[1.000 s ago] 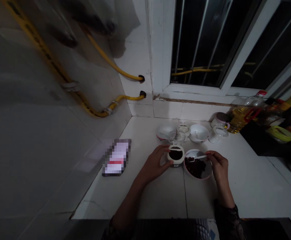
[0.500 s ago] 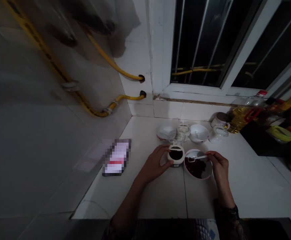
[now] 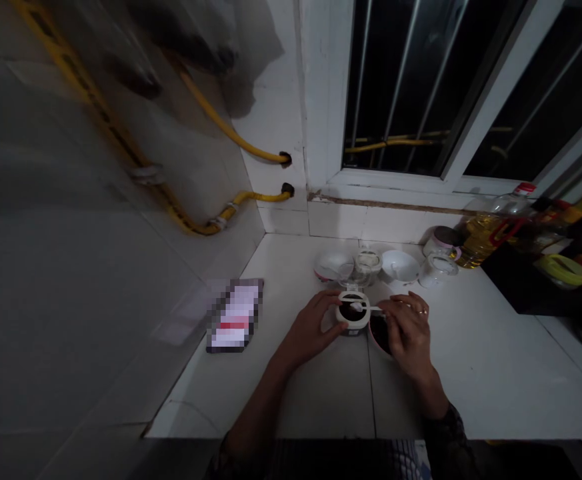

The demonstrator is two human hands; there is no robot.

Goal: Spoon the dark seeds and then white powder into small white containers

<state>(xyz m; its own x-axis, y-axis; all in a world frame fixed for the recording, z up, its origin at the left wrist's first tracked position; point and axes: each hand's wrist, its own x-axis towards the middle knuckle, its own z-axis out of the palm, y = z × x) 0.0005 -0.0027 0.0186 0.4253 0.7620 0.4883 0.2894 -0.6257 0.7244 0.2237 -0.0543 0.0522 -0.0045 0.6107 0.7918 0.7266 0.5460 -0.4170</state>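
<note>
My left hand (image 3: 318, 327) grips a small seasoning jar (image 3: 355, 328) with a white rim, its thumb in front and its fingers behind. The jar is uncapped, and dark contents show inside. My right hand (image 3: 411, 333) pinches the handle of a small white spoon (image 3: 358, 307), whose bowl is in the jar's mouth. Below that hand, right of the jar, stands a pink-rimmed bowl (image 3: 379, 340) of dark red-brown stuff. My right hand and wrist hide much of this bowl.
Behind the jar stand a clear bowl (image 3: 331, 263), a lidded glass jar (image 3: 369, 260), a white bowl (image 3: 401, 267) and another jar (image 3: 438, 268). An oil bottle (image 3: 485, 230) is at the back right. A phone (image 3: 235, 317) lies at left by the tiled wall.
My right hand has moved left from over the pink-rimmed bowl, bringing the spoon's bowl into the jar. My left hand stays on the jar.
</note>
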